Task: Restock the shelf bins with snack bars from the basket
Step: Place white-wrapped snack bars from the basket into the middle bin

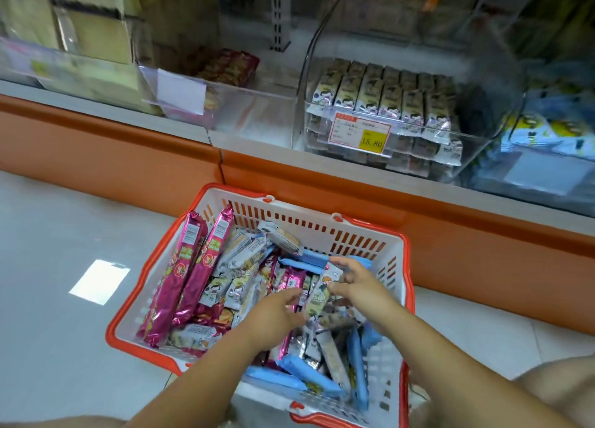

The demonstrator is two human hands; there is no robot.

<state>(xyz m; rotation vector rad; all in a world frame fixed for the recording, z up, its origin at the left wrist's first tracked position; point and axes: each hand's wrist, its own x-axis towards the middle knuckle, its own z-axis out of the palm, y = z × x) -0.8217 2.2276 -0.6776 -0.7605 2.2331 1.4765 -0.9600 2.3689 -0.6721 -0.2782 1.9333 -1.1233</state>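
**Both hands in the basket, over one cream bar**

A loose heap of snack bars is seen lying in the basket, which is set on the floor just in front of the shelf. A cream bar with a cartoon figure is raised on end near the middle of the heap. The right hand is reached in from the right, with its fingers spread apart and their tips at this bar. Because of motion blur, it cannot be told whether the bar is actually pinched. The left hand is held beside it, with the fingers close together and lightly bent and the tips just short of the same bar. Nothing is seen gripped in it.

Long pink packs are leaned against the basket's left wall, and blue packs are gathered at its near side and back right. The basket is white, with an orange rim and folded orange handles.

Above the orange base, clear bins are lined along the shelf. The middle bin is filled with neat rows of cream bars, and a price label is fixed to its front. The bin to its left is seen holding only a few reddish packs at the back, with a white tag on its front. At the far right, blue and yellow packets are seen in another bin.
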